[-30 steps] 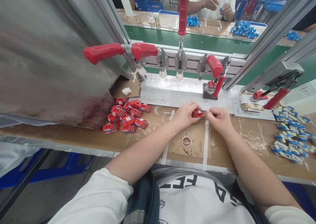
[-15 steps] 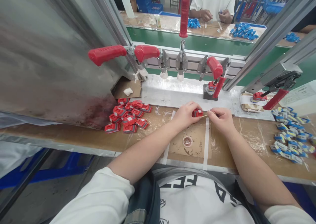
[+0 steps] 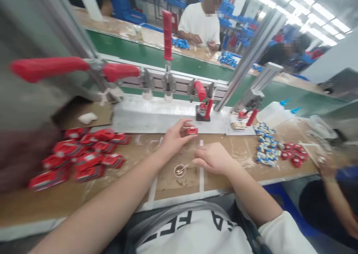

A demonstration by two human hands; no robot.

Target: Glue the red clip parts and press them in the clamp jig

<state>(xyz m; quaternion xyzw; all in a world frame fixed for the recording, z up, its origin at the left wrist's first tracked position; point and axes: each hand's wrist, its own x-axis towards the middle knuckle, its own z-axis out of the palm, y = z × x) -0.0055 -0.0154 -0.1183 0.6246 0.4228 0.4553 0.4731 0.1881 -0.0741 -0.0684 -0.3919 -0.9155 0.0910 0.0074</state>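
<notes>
Moved since the earlier frame: the right hand [image 3: 214, 159] is drawn back from the red part [image 3: 192, 131] and lowered toward the small cup [image 3: 179, 170]; the view is swung rightward and blurred.

Item 1, red part. Held off the counter [image 3: 56, 201] in the left hand [image 3: 175, 136], pinched between thumb and fingertips at the hand's far right end. Its long axis is seen to run roughly left to right, with the free end turned toward the right. It sits just short of the grey plate [image 3: 156, 116] under the row of clamps.

Item 2, thin stick [image 3: 187, 167]. Held in the right hand, whose grip is closed on it. The stick is pointed leftward and slightly toward the body, its tip set at or in the small cup; contact inside the cup cannot be told through the blur.

Item 3, relation of note. The red part lies up and slightly left of the right hand, apart from it, with the cup below both. The left hand is on the part; the right hand is the nearer one to the cup.

Item 4, surroundings. A pile of red parts [image 3: 81, 157] is spread at the left of the counter. A heap of blue and white parts [image 3: 265, 149] and a smaller red heap [image 3: 293, 155] lie at the right. Red-handled clamps [image 3: 201, 93] are mounted along the rail. A person in a white shirt [image 3: 200, 22] is seated beyond the green belt [image 3: 156, 58], and another person's hand [image 3: 326, 166] is seen at the right edge.
</notes>
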